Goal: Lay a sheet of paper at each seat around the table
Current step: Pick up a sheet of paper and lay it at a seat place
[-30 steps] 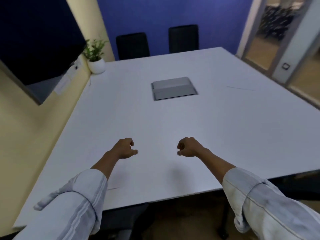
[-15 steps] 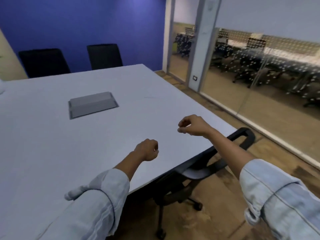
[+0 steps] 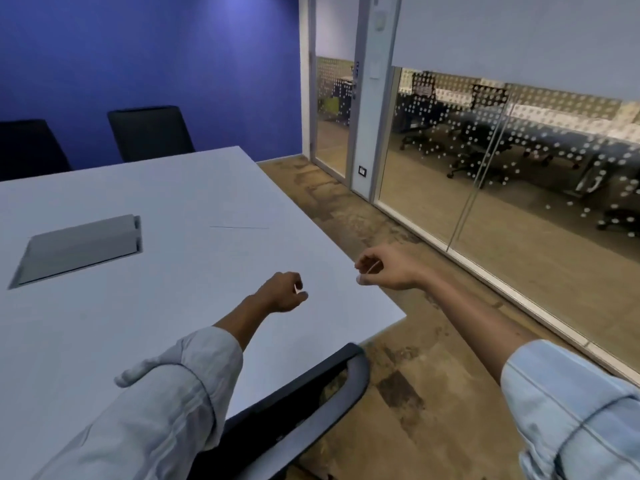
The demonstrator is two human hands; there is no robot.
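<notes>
A large white table (image 3: 173,306) fills the left of the head view. My left hand (image 3: 282,293) hovers over the table's near right corner, fingers curled shut with nothing visible in them. My right hand (image 3: 382,268) is raised just past the table's right edge, over the floor, also loosely closed and holding nothing I can see. A white sheet of paper (image 3: 239,227) lies flat near the table's right edge; only a faint edge line shows against the white top.
A black office chair (image 3: 311,393) is tucked at the near corner below my arms. Two black chairs (image 3: 149,133) stand at the far end by the blue wall. A grey cable-box lid (image 3: 79,249) sits mid-table. A glass wall (image 3: 502,174) and carpeted aisle run along the right.
My view has swung to the right from the table's near side to its right corner. Both hands stayed curled and travelled right; the right hand now hangs beyond the table edge.
</notes>
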